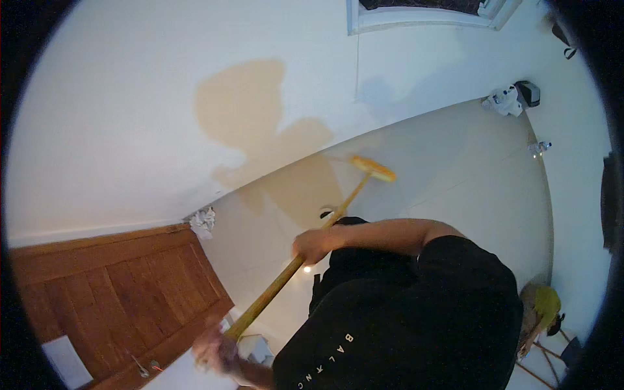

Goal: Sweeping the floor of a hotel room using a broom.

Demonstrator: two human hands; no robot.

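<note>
We clamp left hand (218, 351) and right hand (312, 246) on long wooden broom handle (279, 283); keep yellow brush head (373, 169) flat on pale tiled floor (455, 169).

Single view only: head camera, worn by the person, is looking steeply down over the black-shirted torso (403, 325) onto the pale floor (455, 169). The fisheye lens is bending the white wall (130, 97) and the floor edge into curves, and a dark rim is ringing the picture. The camera is sitting close to the right hand (312, 246) and the left hand (214, 351); the wooden door (110, 292) at lower left and the window frame (422, 19) at top are lying farther off.
</note>
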